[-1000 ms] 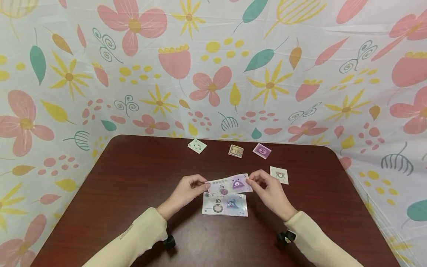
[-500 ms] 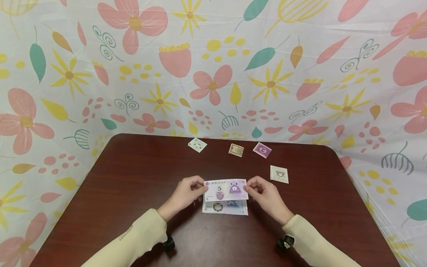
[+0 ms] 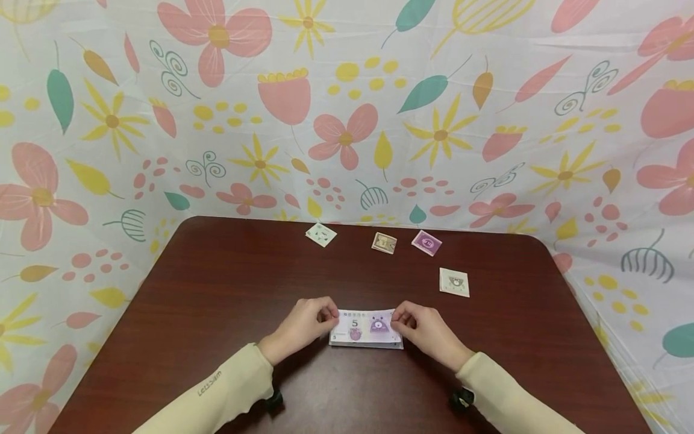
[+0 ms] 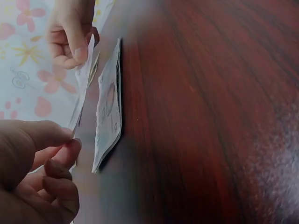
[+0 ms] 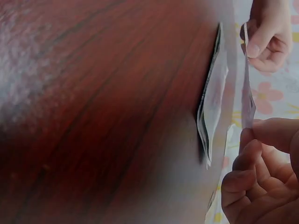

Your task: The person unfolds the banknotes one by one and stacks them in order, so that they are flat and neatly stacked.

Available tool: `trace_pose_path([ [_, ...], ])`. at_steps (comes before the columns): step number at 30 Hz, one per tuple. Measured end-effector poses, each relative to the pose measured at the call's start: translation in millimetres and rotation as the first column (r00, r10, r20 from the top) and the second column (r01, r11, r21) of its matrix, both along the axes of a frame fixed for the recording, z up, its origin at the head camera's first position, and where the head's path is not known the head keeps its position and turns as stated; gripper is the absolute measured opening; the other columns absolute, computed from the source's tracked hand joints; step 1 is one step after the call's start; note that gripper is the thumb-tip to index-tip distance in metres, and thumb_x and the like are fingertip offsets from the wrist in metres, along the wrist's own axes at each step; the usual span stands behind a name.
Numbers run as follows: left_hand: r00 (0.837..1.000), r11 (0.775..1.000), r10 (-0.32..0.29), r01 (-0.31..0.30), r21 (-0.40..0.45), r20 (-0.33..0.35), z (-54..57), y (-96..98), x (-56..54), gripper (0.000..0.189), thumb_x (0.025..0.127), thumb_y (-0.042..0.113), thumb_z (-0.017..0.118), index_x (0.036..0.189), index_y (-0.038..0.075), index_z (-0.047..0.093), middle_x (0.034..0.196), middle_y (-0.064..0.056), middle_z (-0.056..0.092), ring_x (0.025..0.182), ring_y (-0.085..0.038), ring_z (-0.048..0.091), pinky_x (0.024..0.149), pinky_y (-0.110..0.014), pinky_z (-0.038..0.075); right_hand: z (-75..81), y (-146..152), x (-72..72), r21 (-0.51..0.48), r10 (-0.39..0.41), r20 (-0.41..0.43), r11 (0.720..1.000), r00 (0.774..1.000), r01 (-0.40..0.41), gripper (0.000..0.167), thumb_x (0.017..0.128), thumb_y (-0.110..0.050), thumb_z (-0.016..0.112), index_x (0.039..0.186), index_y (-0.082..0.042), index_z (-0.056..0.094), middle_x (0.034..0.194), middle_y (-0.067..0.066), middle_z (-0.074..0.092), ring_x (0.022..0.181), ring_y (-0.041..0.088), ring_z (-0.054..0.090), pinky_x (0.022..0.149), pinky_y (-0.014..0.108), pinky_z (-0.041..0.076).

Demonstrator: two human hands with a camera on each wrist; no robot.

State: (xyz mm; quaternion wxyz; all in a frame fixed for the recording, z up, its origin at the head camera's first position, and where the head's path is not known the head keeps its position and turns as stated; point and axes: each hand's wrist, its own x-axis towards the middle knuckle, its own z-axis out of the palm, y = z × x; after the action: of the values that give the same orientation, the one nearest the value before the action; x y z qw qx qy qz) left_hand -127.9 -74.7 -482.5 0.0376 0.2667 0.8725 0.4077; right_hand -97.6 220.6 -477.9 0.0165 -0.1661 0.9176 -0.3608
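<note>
A purple-and-white play banknote (image 3: pixel 364 330) marked 5 is stretched flat between both hands in the head view. My left hand (image 3: pixel 305 324) pinches its left end between thumb and finger, and my right hand (image 3: pixel 425 331) pinches the right end. Under it lies a small stack of banknotes (image 4: pixel 108 109), whose top one is pale blue. Only a thin front strip of that stack shows in the head view. Both wrist views show a gap between the held banknote (image 5: pixel 247 95) and the stack.
Toward the back of the dark wooden table (image 3: pixel 228 271) lie a folded pale green note (image 3: pixel 321 235), a brown one (image 3: pixel 384 243) and a purple one (image 3: pixel 426 243). A folded whitish note (image 3: pixel 454 282) lies nearer on the right. Behind the table hangs a flowered cloth (image 3: pixel 347 84).
Both hands have brought the purple banknote toward the person and levelled it, so it now covers most of the stack. The folded notes have stayed in place.
</note>
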Motion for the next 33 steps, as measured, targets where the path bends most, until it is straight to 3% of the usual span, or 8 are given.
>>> trace_pose_path([
  [6, 0.999, 0.999, -0.028, 0.028, -0.046, 0.016, -2.0, 0.5, -1.6, 0.01, 0.087, 0.004, 0.079, 0.091, 0.009, 0.071, 0.076, 0.005, 0.066, 0.067, -0.001, 0.054, 0.063, -0.022, 0.049, -4.2, -2, -0.2, 0.028, 0.043, -0.01, 0.999, 0.999, -0.042, 0.012, 0.092, -0.004, 0.076, 0.092, -0.014, 0.069, 0.076, -0.011, 0.062, 0.067, 0.0, 0.053, 0.062, 0.022, 0.048],
  [17, 1.0, 0.995, -0.022, 0.023, -0.097, 0.01, -6.7, 3.9, -2.3, 0.01, 0.09, 0.004, 0.078, 0.094, 0.009, 0.07, 0.079, 0.005, 0.065, 0.071, -0.004, 0.056, 0.066, -0.024, 0.048, -5.2, -6, -0.4, 0.068, 0.048, -0.051, 0.997, 0.998, -0.045, 0.009, 0.092, -0.005, 0.076, 0.092, -0.011, 0.069, 0.076, -0.01, 0.061, 0.068, 0.0, 0.051, 0.061, 0.022, 0.046],
  [25, 0.999, 0.992, -0.04, 0.036, -0.119, -0.032, -11.6, 6.0, -1.0, 0.011, 0.089, 0.001, 0.078, 0.093, 0.007, 0.07, 0.08, 0.002, 0.066, 0.072, -0.006, 0.059, 0.067, -0.024, 0.05, -12.6, -8, -1.3, 0.114, 0.037, -0.046, 0.993, 0.998, -0.032, 0.01, 0.09, -0.005, 0.077, 0.091, -0.011, 0.07, 0.074, -0.012, 0.056, 0.066, -0.001, 0.048, 0.061, 0.021, 0.044],
  [33, 0.998, 0.988, -0.039, 0.031, -0.152, -0.049, -13.4, 6.9, -1.4, 0.011, 0.088, 0.0, 0.078, 0.091, 0.007, 0.07, 0.078, 0.002, 0.062, 0.07, -0.009, 0.058, 0.066, -0.026, 0.049, -9.8, -8, -0.1, 0.139, 0.051, -0.068, 0.989, 0.996, -0.041, 0.01, 0.09, -0.004, 0.078, 0.091, -0.011, 0.07, 0.076, -0.01, 0.056, 0.068, 0.0, 0.048, 0.062, 0.022, 0.043],
])
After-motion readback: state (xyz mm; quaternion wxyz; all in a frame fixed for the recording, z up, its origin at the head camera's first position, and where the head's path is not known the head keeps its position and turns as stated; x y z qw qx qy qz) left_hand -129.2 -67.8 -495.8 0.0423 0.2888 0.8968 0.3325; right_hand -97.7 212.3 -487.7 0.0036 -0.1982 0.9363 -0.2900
